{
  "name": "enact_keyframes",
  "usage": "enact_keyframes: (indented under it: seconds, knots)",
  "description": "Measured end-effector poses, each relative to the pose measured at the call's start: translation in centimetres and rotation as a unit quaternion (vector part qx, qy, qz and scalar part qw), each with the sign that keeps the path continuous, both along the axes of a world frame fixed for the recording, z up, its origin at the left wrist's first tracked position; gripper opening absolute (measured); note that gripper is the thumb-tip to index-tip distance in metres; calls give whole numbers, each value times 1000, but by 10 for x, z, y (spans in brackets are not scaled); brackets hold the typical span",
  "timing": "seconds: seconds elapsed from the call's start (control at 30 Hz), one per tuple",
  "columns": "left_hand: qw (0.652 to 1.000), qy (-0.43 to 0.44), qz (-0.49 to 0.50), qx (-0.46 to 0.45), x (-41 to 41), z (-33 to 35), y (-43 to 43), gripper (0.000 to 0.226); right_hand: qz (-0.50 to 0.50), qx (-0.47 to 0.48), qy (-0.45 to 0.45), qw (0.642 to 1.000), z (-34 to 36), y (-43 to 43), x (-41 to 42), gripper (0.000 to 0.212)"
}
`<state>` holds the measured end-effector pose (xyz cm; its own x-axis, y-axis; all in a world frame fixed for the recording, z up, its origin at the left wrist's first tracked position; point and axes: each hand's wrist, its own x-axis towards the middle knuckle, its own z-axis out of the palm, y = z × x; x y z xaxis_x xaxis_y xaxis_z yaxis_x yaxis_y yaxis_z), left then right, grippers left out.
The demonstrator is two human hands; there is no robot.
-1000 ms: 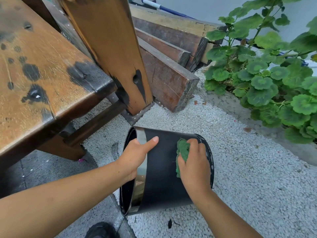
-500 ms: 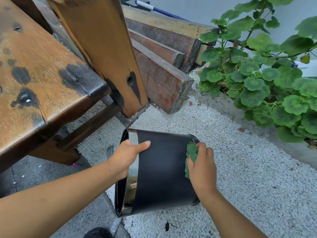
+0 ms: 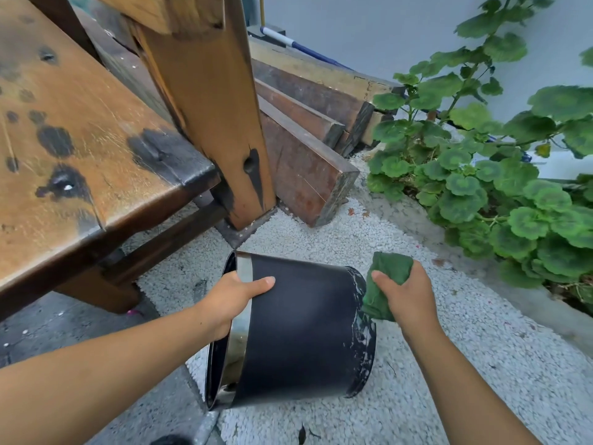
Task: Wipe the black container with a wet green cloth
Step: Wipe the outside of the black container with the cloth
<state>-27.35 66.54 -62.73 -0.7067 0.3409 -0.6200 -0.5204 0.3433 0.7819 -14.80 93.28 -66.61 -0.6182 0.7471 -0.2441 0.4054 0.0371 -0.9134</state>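
The black container (image 3: 305,329) lies tipped on its side on white gravel, its chrome-banded open rim facing left and its scuffed base edge facing right. My left hand (image 3: 232,298) grips the rim, thumb stretched across the black wall and fingers hidden inside. My right hand (image 3: 407,298) holds the bunched green cloth (image 3: 385,284) at the container's base end, where the cloth's lower corner touches the whitish, streaked edge.
A worn wooden bench (image 3: 80,162) with a thick leg (image 3: 218,123) stands close on the left. Stacked timber beams (image 3: 308,130) lie behind the container. A leafy green plant (image 3: 500,175) fills the right side beyond a concrete kerb. White gravel (image 3: 449,364) surrounds the container.
My right hand has slid the green cloth rightward along the black wall, from its middle to the base end. The left hand keeps its grip on the rim.
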Motion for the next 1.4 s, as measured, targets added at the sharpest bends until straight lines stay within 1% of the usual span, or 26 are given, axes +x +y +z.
enact_keyframes:
  seconds: [0.07,0.1,0.13,0.17,0.23,0.33,0.4,0.5,0.57,0.6,0.7,0.77,0.83,0.9,0.97,1.07,1.17,1.23,1.4]
  knots:
    - [1000,0,-5,1,0,0,-1,69,5,-14,-31,999,1,16,-4,31]
    - [1000,-2,-9,3,-1,1,-1,69,13,-2,-54,998,1,21,-8,30]
    - [1000,-3,-13,4,-2,1,-1,68,27,27,-79,996,2,25,-12,28]
    - [1000,-1,-18,4,-3,1,-1,65,48,75,-104,991,2,27,-16,25]
    - [1000,3,-28,-1,-6,1,1,57,87,202,-130,967,3,26,-23,21]
    - [1000,7,-26,-7,-9,-1,2,57,137,366,-127,912,-1,21,-30,23]
    - [1000,4,-26,-6,-12,-4,1,58,161,423,-135,882,-5,17,-35,31]
    - [999,-2,-39,4,-16,-8,-3,55,181,449,-155,861,-10,13,-41,37]
    - [999,-4,-36,16,-18,-12,-6,55,205,435,-156,863,-16,12,-44,37]
    - [999,-6,-30,21,-18,-13,-7,58,228,411,-150,870,-19,11,-45,36]
    - [999,-12,-12,30,-19,-16,-10,74,307,292,-103,900,-28,6,-44,27]
    - [1000,-10,-1,28,-21,-18,-11,69,313,222,-85,919,-31,7,-42,28]
    - [1000,-2,17,18,-24,-20,-10,62,312,185,-77,929,-33,7,-39,37]
    - [999,7,39,11,-24,-23,-8,57,294,142,-60,943,-37,3,-33,41]
    - [998,19,56,5,-26,-26,-7,46,266,104,-30,958,-42,-3,-27,41]
    - [998,21,64,14,-28,-28,-6,26,230,91,-3,969,-49,-13,-23,41]
    - [998,8,61,24,-29,-27,-7,17,194,90,12,977,-53,-20,-22,36]
    - [998,3,63,28,-30,-26,-8,15,179,107,16,978,-55,-26,-19,35]
    - [998,-1,52,19,-32,-24,-5,21,124,125,46,983,-62,-44,0,34]
